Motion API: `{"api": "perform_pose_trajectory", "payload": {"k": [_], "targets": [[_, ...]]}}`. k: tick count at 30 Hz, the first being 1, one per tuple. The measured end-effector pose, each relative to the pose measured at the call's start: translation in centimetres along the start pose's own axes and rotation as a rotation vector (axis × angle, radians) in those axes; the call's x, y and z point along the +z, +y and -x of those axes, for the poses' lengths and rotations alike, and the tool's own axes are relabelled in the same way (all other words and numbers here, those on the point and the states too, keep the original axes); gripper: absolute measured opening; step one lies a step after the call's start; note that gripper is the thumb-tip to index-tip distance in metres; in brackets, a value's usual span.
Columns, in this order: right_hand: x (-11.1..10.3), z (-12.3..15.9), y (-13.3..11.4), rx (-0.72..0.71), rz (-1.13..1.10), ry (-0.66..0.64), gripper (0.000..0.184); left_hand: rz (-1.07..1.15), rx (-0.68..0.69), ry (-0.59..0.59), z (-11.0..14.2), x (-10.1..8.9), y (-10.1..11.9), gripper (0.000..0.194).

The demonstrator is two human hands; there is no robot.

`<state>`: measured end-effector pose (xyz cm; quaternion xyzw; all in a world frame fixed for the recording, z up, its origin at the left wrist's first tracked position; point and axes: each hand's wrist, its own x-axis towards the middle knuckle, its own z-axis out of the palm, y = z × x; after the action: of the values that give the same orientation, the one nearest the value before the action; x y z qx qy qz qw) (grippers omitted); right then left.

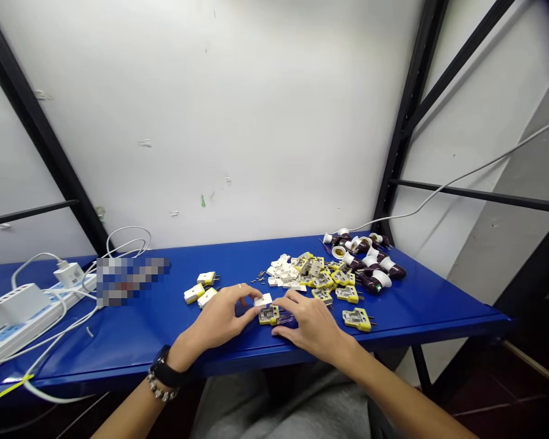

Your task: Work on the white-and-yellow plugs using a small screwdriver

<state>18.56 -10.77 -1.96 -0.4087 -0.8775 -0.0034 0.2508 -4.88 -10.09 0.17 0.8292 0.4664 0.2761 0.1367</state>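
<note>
The small white lid (263, 300) is up between the thumb and finger of the left grip (224, 314), which pinches it. Just under the lid, an open yellow plug (269, 315) lies on the blue table (141, 329), with its metal insides showing. The right grip (313, 323) is curled on the other side, with its fingertips close to the lid. A see-through stick (287, 318) is under its bent fingers, but I cannot tell if they squeeze it.

Near the left grip, on its far left side, are three shut plugs (193, 294), white on top and yellow below. Past the two grips are some tiny screws (258, 279), then a heap of white lids (281, 269). A messy pile of open plugs (320, 280) touches that heap, and one more plug (357, 319) sits apart, to the right of the right grip. Farther off that way is a bunch of dark and white lamp holders (370, 262). Well to the left of the left grip are a long white power strip (32, 320) and loopy white cords (64, 332).
</note>
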Motion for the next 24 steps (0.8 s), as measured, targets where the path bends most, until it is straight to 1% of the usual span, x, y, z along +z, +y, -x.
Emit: {"api": "perform_pose_trajectory", "payload": {"k": [1,3,4,7,9,13,16,19,24], "targets": [[0.1,0.0,0.1,0.034,-0.045,0.014,0.050,0.000,0.003,-0.001,0.1,0.0,0.1,0.022],[0.2,0.1,0.3,0.085,-0.115,0.020,0.055,-0.005,0.010,0.000,0.1,0.0,0.4,0.022],[0.2,0.2,0.4,0.094,-0.136,0.011,0.055,-0.008,0.015,-0.005,0.2,0.0,0.5,0.022],[0.1,0.1,0.4,0.081,-0.157,-0.046,0.042,-0.021,0.032,-0.040,0.3,0.1,0.6,0.019],[0.1,0.1,0.4,0.073,-0.156,-0.078,0.037,-0.025,0.040,-0.054,0.5,0.2,0.5,0.017],[0.2,0.0,0.3,0.092,-0.160,-0.080,0.036,-0.006,0.090,-0.066,0.6,0.7,0.4,0.014],[0.4,0.0,0.4,0.098,-0.170,-0.068,0.035,-0.030,0.119,-0.056,0.4,1.0,0.5,0.013],[0.5,0.1,0.6,0.095,-0.177,-0.068,0.034,-0.027,0.108,-0.050,0.2,1.4,0.3,0.013],[0.4,0.2,0.7,0.110,-0.172,-0.052,0.034,0.116,0.073,-0.015,0.3,2.2,-0.2,0.016]]}}
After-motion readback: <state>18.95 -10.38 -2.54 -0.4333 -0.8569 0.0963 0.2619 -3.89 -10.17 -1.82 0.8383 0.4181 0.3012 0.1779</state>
